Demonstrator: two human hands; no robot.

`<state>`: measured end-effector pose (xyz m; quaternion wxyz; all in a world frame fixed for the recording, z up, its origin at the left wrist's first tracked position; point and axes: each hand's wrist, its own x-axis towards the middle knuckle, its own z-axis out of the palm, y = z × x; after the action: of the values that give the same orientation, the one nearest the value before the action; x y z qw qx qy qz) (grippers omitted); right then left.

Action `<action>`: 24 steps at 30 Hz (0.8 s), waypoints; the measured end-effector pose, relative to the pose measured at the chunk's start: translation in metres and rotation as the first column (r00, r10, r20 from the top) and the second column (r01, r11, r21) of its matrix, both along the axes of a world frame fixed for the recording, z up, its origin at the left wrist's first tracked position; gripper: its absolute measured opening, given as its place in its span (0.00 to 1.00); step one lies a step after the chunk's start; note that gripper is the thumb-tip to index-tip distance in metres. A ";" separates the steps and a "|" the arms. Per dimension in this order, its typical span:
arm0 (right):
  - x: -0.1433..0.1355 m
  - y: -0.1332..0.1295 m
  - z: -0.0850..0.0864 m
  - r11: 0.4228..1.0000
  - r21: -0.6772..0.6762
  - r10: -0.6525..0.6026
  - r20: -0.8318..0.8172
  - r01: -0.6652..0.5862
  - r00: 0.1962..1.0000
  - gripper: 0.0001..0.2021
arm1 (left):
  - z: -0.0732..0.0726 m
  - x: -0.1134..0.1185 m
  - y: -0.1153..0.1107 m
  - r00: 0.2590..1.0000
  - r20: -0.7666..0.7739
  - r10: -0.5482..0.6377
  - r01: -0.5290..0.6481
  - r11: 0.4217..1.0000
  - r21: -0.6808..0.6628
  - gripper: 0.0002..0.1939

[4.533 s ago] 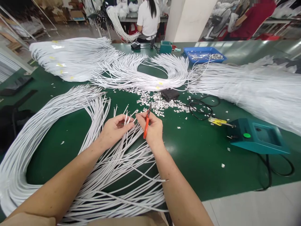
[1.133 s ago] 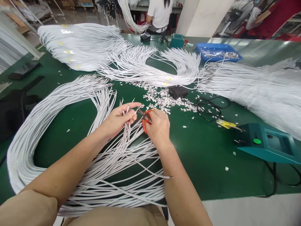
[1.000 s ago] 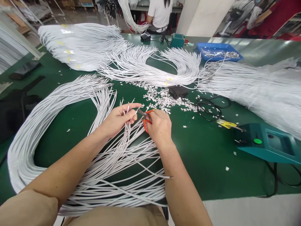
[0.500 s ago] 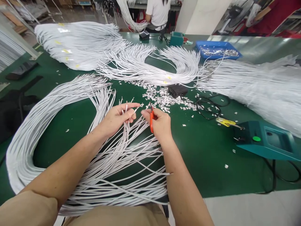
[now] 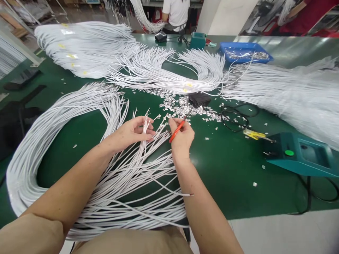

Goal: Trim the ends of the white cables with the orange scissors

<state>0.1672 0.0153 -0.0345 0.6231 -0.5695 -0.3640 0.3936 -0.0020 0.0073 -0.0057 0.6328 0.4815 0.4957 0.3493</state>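
Your left hand (image 5: 134, 132) clasps slim white plastic-coated cables (image 5: 144, 144); near but apart, your right hand (image 5: 183, 140) grips slender red-handled metal cutters (image 5: 176, 132).

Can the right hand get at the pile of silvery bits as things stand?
Probably yes: the pile of silvery bits lies just ahead of the right hand, and nothing appears to block the way. The red-handled tool it holds may hamper its grip, though.
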 end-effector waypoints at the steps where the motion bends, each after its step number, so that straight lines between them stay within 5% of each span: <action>1: 0.001 0.000 0.001 0.999 0.041 -0.032 0.053 0.030 0.998 0.10 | -0.001 -0.001 0.000 1.000 -0.028 0.002 -0.002 1.000 -0.010 0.23; 4: 0.000 -0.003 0.007 0.989 0.129 0.046 0.162 -0.068 0.986 0.07 | 0.000 0.000 0.001 0.989 -0.147 0.008 -0.008 1.000 0.001 0.20; 10: -0.005 -0.006 0.005 0.931 0.060 0.336 0.250 -0.361 0.908 0.08 | 0.006 0.008 -0.004 0.971 -0.239 0.013 0.008 0.996 0.085 0.20; 18: -0.004 -0.007 0.008 0.915 -0.060 0.395 0.327 -0.398 0.859 0.07 | 0.018 -0.001 -0.001 0.955 -0.295 0.033 -0.009 0.997 0.080 0.14; 21: -0.008 -0.008 0.005 0.918 -0.089 0.395 0.273 -0.386 0.877 0.08 | 0.015 -0.006 0.001 0.939 -0.341 0.054 -0.013 0.992 0.122 0.11; 24: -0.010 -0.009 0.001 0.907 -0.089 0.421 0.206 -0.411 0.884 0.09 | 0.005 -0.004 0.002 0.975 -0.203 0.088 -0.063 0.990 0.127 0.17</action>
<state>0.1571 0.0066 -0.0338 0.4677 -0.5314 -0.5359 0.4601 -0.0057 0.0098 -0.0006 0.5336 0.5332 0.5555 0.3499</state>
